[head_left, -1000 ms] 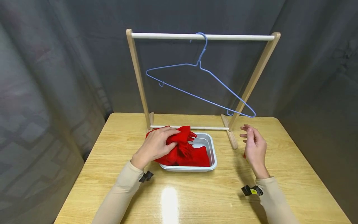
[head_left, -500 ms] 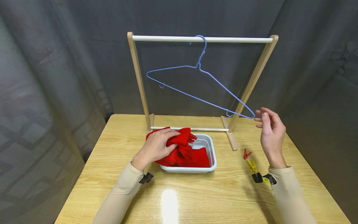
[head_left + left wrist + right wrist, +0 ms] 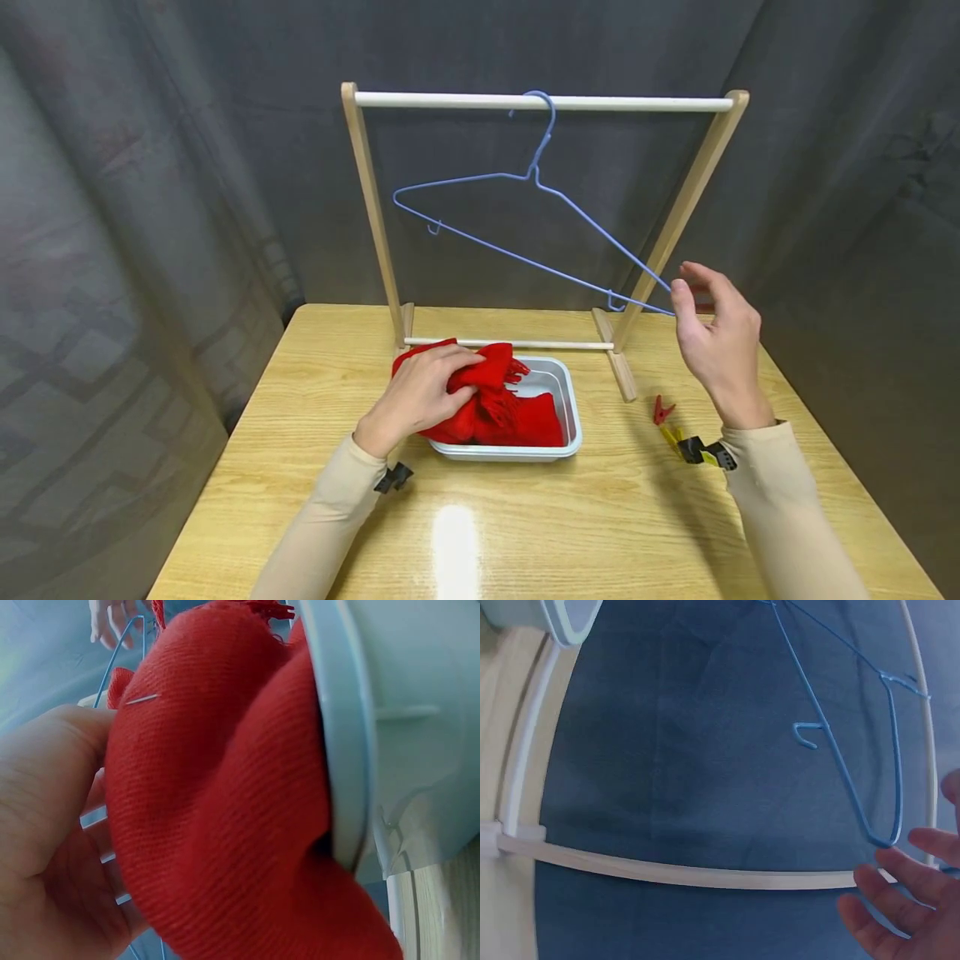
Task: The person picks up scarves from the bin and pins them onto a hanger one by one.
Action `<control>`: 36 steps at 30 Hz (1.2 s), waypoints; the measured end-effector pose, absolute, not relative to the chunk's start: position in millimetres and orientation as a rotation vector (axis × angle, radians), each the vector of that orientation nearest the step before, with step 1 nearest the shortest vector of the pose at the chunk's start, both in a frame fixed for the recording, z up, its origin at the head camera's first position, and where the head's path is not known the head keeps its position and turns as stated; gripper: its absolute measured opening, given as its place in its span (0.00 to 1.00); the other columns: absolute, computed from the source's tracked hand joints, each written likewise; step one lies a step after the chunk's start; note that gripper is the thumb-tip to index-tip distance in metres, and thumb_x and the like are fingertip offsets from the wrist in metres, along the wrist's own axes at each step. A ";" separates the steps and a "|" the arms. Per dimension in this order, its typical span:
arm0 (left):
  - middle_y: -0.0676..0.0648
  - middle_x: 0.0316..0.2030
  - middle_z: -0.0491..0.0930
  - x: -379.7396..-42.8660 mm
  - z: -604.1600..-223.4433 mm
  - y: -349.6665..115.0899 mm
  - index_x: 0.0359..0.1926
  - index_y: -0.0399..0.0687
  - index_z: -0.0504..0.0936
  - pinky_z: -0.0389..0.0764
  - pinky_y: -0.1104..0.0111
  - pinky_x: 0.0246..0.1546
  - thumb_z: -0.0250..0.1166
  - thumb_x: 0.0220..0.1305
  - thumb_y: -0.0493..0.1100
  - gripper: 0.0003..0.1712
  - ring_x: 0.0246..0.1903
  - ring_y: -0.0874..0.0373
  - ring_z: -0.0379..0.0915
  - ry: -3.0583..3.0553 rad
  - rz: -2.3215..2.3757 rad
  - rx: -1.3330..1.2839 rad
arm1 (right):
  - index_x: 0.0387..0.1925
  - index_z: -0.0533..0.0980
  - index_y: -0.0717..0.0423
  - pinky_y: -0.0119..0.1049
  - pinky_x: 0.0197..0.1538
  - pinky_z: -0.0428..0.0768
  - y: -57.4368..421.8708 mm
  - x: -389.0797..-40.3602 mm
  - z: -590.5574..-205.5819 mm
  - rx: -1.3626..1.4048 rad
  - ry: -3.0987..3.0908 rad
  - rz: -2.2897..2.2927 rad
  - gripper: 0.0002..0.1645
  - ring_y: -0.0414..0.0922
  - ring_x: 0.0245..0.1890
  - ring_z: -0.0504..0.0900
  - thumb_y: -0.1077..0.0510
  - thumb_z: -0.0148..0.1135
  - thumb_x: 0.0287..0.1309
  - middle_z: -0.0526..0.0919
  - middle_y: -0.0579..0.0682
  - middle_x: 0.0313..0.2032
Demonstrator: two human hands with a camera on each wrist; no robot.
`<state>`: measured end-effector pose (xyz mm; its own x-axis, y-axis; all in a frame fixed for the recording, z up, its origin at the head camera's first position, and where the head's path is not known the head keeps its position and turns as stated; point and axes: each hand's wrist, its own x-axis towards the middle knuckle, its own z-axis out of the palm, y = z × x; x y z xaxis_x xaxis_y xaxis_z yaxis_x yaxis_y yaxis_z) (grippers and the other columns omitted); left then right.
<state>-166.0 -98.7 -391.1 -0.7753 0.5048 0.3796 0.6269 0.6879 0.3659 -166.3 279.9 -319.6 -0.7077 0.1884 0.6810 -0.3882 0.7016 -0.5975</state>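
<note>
Blue hanger point(image 3: 533, 172) hangs, long axis pointing toward right fingers point(image 3: 712, 279).

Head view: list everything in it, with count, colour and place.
table: 1, light wood, across the lower half
rack: 1, wood and white, table's back
hanger: 1, blue, hanging from rack
tub: 1, pale grey, mid-table
cloth: 1 or more, red, in tub and over its left side
clips: 2, red and yellow, table's right
curtain: count unclear, grey, behind table
wrist cameras: 2, black, one per wrist
left hand: 1, beige-sleeved, gripping cloth
right hand: 1, beige-sleeved, near hanger
</note>
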 end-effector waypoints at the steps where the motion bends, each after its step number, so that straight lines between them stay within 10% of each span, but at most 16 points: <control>1: 0.48 0.58 0.88 -166.0 -391.2 -98.8 0.61 0.51 0.88 0.86 0.53 0.57 0.74 0.63 0.42 0.23 0.57 0.50 0.85 -2.649 -0.710 -0.907 | 0.66 0.81 0.56 0.13 0.51 0.70 278.8 -167.0 -318.1 0.162 -2.165 0.942 0.23 0.22 0.45 0.78 0.53 0.62 0.76 0.87 0.58 0.59; 7: 0.48 0.58 0.88 -164.9 -392.5 -98.8 0.61 0.51 0.88 0.86 0.52 0.57 0.75 0.63 0.42 0.24 0.58 0.50 0.85 -2.655 -0.716 -0.907 | 0.68 0.79 0.56 0.11 0.51 0.67 269.8 -172.5 -308.7 0.211 -2.252 0.863 0.25 0.56 0.51 0.86 0.50 0.62 0.76 0.86 0.58 0.60; 12: 0.48 0.58 0.88 -164.4 -393.3 -98.2 0.61 0.51 0.88 0.86 0.53 0.56 0.75 0.63 0.41 0.24 0.57 0.50 0.85 -2.658 -0.725 -0.903 | 0.66 0.79 0.59 0.13 0.47 0.66 262.7 -181.3 -304.2 0.276 -2.262 0.784 0.23 0.58 0.44 0.87 0.51 0.60 0.78 0.88 0.62 0.54; 21: 0.48 0.58 0.88 -163.0 -394.1 -97.7 0.60 0.51 0.88 0.87 0.52 0.54 0.75 0.63 0.41 0.23 0.57 0.50 0.85 -2.662 -0.719 -0.908 | 0.62 0.81 0.60 0.31 0.34 0.64 256.8 -193.2 -308.6 0.283 -2.269 0.716 0.21 0.42 0.28 0.73 0.52 0.61 0.78 0.90 0.61 0.40; 29: 0.48 0.56 0.89 -163.9 -395.6 -97.4 0.59 0.51 0.88 0.87 0.53 0.54 0.75 0.63 0.41 0.23 0.55 0.51 0.86 -2.657 -0.717 -0.919 | 0.53 0.86 0.62 0.12 0.38 0.66 252.1 -203.8 -315.9 0.306 -2.161 0.789 0.17 0.06 0.33 0.69 0.54 0.64 0.76 0.93 0.60 0.41; 36: 0.49 0.56 0.89 -164.3 -397.3 -98.0 0.60 0.52 0.88 0.87 0.53 0.53 0.76 0.63 0.41 0.23 0.55 0.51 0.86 -2.655 -0.717 -0.921 | 0.48 0.87 0.65 0.11 0.33 0.65 248.2 -208.0 -319.1 0.332 -2.111 0.811 0.14 0.08 0.29 0.70 0.57 0.62 0.76 0.93 0.59 0.38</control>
<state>-164.3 -98.0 -397.3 -0.7722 0.5139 0.3737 0.6322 0.6808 0.3699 -208.0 248.2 -319.1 -0.6209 0.0459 0.7825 -0.4900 0.7565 -0.4332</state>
